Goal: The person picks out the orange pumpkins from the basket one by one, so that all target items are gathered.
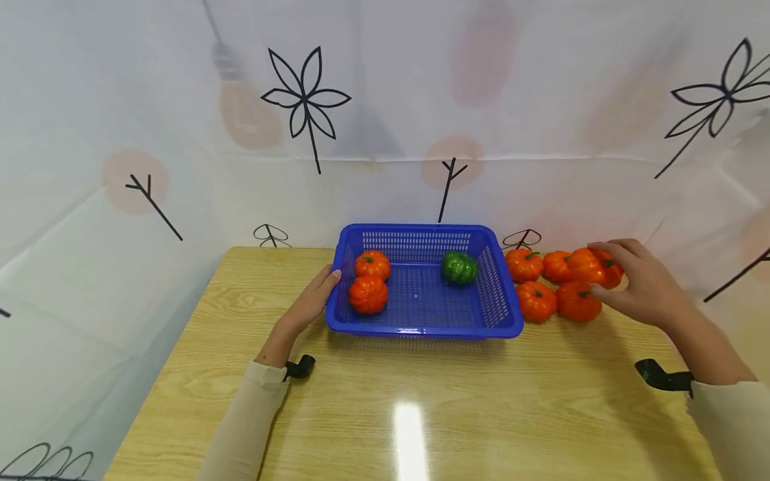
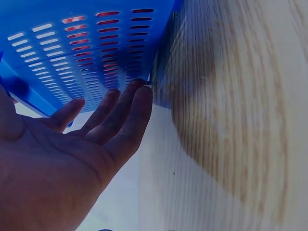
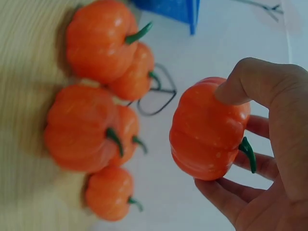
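Note:
My right hand point(image 1: 646, 287) holds an orange toy pumpkin point(image 3: 207, 130) with a green stem between thumb and fingers, raised above several other orange pumpkins point(image 1: 579, 304) on the table. My left hand point(image 1: 308, 304) grips the left side of a blue plastic basket point(image 1: 421, 331); its thumb lies at the rim, and in the left wrist view the fingers point(image 2: 130, 122) reach along the slotted outer wall. Inside the basket, two orange pumpkins point(image 1: 368, 294) sit together at the left. A dark green pumpkin point(image 1: 460, 268) lies toward the right.
The wood-grain table point(image 1: 481, 407) extends in front of the basket. Behind it hangs a pale cloth point(image 1: 385, 133) printed with leaves and twigs. The loose pumpkins stand close to the basket's right wall, near the table's back edge.

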The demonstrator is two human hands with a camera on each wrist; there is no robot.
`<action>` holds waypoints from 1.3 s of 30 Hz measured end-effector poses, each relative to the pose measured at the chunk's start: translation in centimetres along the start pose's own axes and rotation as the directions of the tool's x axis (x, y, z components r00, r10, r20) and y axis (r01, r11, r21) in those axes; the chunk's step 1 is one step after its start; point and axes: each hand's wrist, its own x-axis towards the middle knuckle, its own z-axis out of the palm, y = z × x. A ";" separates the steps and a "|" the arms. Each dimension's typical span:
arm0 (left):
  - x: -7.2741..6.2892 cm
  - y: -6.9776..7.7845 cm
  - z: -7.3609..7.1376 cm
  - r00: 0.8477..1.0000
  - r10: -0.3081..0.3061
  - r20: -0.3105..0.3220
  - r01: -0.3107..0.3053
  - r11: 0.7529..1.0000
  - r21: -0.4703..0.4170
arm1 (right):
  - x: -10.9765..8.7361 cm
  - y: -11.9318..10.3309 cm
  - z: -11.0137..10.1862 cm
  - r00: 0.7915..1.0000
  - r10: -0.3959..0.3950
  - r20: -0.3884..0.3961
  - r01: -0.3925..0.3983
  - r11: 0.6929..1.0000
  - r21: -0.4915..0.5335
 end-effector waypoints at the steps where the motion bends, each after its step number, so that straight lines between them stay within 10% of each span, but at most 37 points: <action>1: 0.0 0.0 0.0 1.000 0.003 0.000 -0.003 1.000 -0.001 | -0.2 0.5 0.1 1.000 0.001 -0.003 -0.001 1.000 -0.005; 39: -0.1 0.0 0.0 1.000 -0.019 0.006 0.019 1.000 -0.017 | -5.0 9.9 4.2 0.984 0.151 0.092 -0.146 0.987 -0.062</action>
